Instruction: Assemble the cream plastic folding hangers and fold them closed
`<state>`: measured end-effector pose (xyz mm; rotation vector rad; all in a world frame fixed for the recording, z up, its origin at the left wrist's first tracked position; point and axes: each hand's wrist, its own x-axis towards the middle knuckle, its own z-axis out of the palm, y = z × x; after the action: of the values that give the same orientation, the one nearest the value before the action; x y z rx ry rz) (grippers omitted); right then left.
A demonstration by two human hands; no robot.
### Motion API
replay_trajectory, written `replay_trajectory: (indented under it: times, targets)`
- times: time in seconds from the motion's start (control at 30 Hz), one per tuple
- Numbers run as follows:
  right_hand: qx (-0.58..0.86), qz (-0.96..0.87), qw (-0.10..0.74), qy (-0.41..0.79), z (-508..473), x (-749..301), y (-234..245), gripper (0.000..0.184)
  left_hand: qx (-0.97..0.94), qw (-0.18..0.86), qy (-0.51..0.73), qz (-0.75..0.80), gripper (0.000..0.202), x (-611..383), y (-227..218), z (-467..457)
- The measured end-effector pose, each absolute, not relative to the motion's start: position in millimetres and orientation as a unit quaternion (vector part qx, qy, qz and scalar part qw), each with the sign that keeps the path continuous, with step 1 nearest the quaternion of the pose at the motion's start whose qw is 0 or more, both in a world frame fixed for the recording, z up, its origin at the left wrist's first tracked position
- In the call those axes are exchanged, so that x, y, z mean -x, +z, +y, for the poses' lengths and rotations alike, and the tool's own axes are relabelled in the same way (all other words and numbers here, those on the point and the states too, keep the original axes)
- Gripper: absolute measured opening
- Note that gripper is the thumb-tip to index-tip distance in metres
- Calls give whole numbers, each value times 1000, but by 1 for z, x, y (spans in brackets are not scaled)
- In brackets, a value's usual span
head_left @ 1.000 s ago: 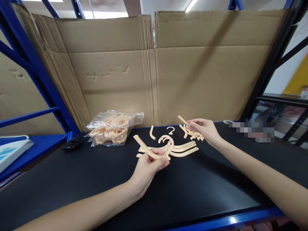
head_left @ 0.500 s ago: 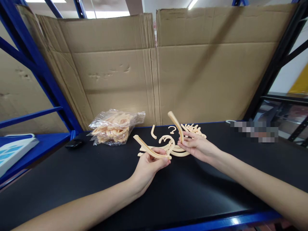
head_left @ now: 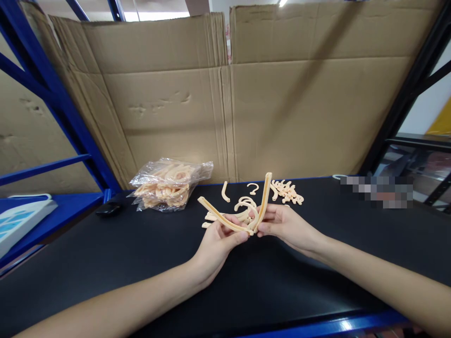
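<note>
Above the tabletop [head_left: 232, 291], left hand [head_left: 220, 239] pinches left-slanting strip [head_left: 219, 216], right hand [head_left: 287, 228] near-upright strip [head_left: 265, 198]

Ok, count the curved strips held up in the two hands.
2: a left strip in the left hand, slanting up leftward, and a right strip in the right hand, standing steeper. Fingers cover parts of both, so another might be hidden.
</note>
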<state>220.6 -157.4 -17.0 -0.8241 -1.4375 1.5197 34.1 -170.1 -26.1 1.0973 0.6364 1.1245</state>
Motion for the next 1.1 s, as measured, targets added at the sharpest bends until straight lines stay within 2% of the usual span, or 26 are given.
replay_trajectory:
  times: [0.13, 0.5, 0.77, 1.1]
  targets:
    - [316, -597, 436, 595, -158, -219, -17, 30, -471, 673, 501, 273, 34, -35, -23, -172]
    - [320, -635, 475, 518, -169, -208, -20, 13, -481, 634, 533, 288, 35, -37, -29, -173]
    - [356, -641, 489, 471, -174, -209, -19, 8, -517, 602, 526, 306, 24, -35, -28, -174]
    - [354, -622, 498, 489, -174, -206, -21, 15, -542, 565, 515, 349, 23, -37, -19, -178]
